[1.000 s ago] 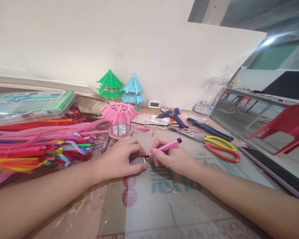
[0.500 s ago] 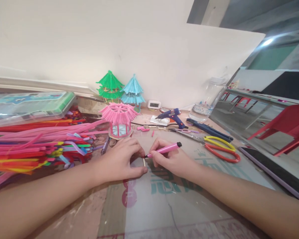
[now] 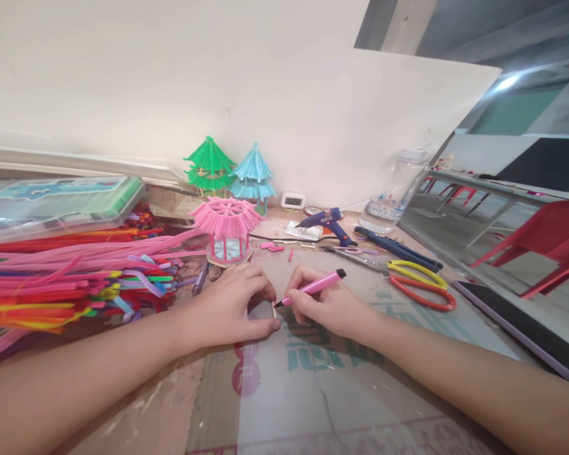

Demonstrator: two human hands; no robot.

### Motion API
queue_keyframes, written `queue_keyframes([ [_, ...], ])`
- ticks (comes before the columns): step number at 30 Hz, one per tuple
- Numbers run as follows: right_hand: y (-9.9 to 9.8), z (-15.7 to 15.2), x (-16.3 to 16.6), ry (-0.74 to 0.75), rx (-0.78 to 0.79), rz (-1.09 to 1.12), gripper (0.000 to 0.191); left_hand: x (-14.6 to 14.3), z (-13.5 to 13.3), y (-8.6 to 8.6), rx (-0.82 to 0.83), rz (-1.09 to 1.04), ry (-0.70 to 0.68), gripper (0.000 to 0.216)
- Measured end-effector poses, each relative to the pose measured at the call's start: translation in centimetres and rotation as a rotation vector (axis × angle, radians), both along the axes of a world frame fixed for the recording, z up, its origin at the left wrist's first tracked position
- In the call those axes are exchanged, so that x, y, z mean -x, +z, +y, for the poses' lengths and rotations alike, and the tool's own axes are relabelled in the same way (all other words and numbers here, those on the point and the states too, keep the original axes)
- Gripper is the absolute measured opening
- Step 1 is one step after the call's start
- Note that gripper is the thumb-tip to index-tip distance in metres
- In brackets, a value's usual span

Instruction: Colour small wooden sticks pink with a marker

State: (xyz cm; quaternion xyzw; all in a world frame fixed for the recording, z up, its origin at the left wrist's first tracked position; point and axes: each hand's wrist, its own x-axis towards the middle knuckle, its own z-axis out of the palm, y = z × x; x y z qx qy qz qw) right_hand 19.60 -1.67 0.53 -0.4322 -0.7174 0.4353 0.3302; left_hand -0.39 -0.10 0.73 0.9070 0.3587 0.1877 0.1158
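Observation:
My right hand (image 3: 325, 303) grips a pink marker (image 3: 313, 287), its tip pressed against a small pale stick (image 3: 274, 309) on the cardboard sheet (image 3: 313, 385). My left hand (image 3: 232, 303) pinches that stick between thumb and fingers, holding it down on the sheet. Just beyond my hands stands a pink pipe-cleaner pavilion (image 3: 226, 227).
A heap of coloured pipe cleaners (image 3: 71, 278) lies at the left under a clear plastic box (image 3: 57, 199). Green (image 3: 210, 164) and blue (image 3: 253, 172) pavilion models stand by the wall. A blue glue gun (image 3: 327, 221), yellow and red cutters (image 3: 422, 281), a bottle (image 3: 391, 196) and a dark tablet (image 3: 526, 328) sit at the right.
The marker tip has slid slightly down along the stick; both hands stay almost in place.

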Motion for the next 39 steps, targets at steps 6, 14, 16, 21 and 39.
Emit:
queue_keyframes([
  [6,0.2,-0.2,-0.1,0.032,0.063,0.017,0.008,0.0,-0.1,0.0,0.018,0.012,0.007,0.018],
  [14,0.2,-0.1,0.0,0.005,0.090,0.078,0.009,0.3,-0.1,0.0,0.010,-0.040,-0.006,0.018],
  [16,0.2,-0.1,0.1,0.000,0.078,0.104,0.008,0.3,-0.1,0.0,0.011,-0.041,-0.002,0.019],
  [21,0.4,-0.2,0.1,-0.020,0.043,0.132,0.009,0.1,-0.3,-0.2,0.002,-0.024,0.020,0.024],
  [39,0.6,0.5,-0.7,-0.129,-0.538,0.136,0.035,5.4,5.9,4.7,-0.488,0.046,0.244,0.038],
])
